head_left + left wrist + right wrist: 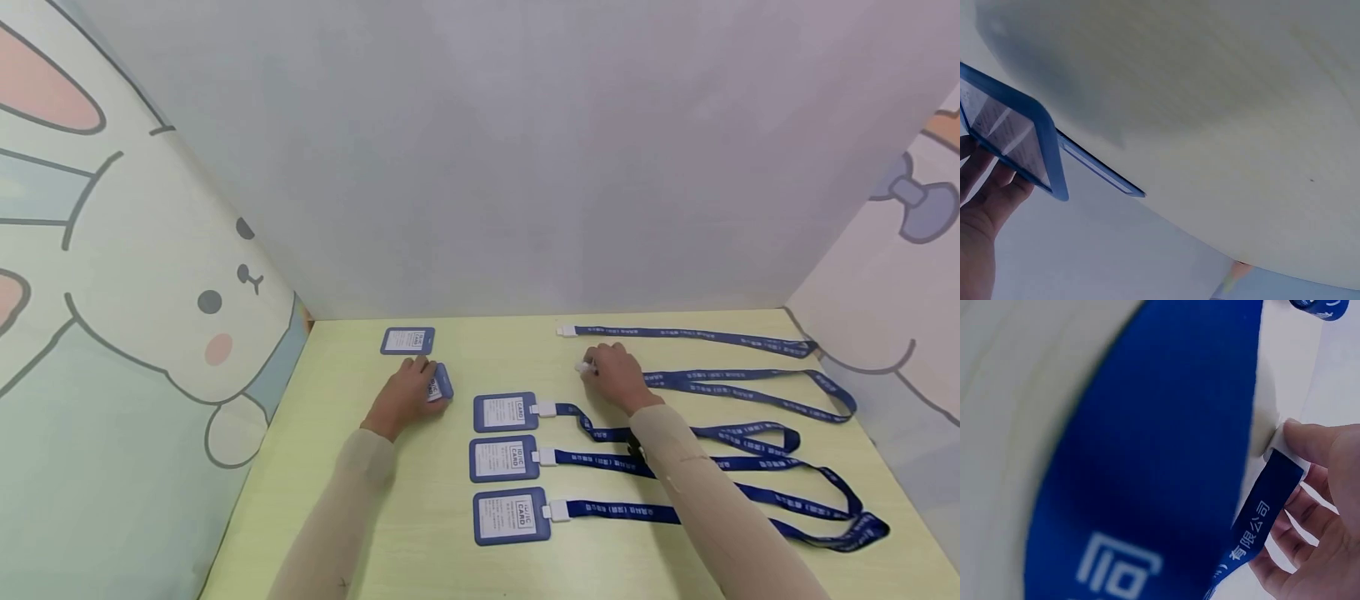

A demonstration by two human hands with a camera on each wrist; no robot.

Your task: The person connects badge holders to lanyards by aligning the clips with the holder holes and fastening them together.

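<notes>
My left hand [408, 392] grips a blue-framed badge holder [442, 382] near the left side of the table; in the left wrist view this badge holder [1016, 128] is tilted up off the surface, fingers along its lower edge. Over to the right, my right hand [617, 377] pinches the white plastic clip [584, 367] of a blue lanyard [720, 383]. The right wrist view shows thumb and fingers on that clip [1277, 439], with the printed strap [1254, 531] running down from it. The two held pieces are apart.
Another badge holder [407, 340] lies at the back left, and a separate lanyard [690, 334] stretches along the back right. In front, badge holders [505, 458] joined to lanyards lie in a column, straps running right beneath my right forearm. A grey wall [540, 167] rises behind the table.
</notes>
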